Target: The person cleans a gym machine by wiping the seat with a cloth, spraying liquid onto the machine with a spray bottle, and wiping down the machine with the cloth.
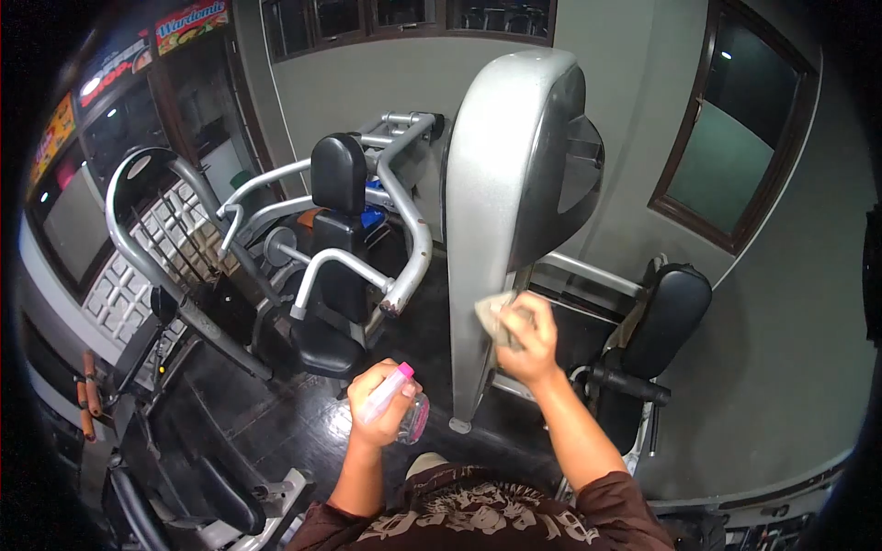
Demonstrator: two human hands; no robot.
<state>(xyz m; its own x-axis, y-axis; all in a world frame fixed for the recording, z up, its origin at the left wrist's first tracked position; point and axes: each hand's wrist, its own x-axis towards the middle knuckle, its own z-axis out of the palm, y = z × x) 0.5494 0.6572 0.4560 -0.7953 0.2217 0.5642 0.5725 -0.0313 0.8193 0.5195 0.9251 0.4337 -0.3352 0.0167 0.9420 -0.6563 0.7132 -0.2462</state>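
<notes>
My left hand [375, 404] is closed around a spray bottle [415, 419] with a pink nozzle and a clear body, held low in front of my shirt. Higher and to the right, my right hand [531, 342] grips a pale beige cloth [496, 317]. The cloth lies against, or just in front of, the silver upright housing [482, 202] of a gym machine, at its lower part. Part of the cloth is hidden by my fingers.
A chest machine with a black seat [328, 349] and bent silver bars stands to the left. On the right is a black padded backrest [678, 312] with foam rollers. Another machine frame [152, 248] rises at far left. Black flooring [266, 413] lies below.
</notes>
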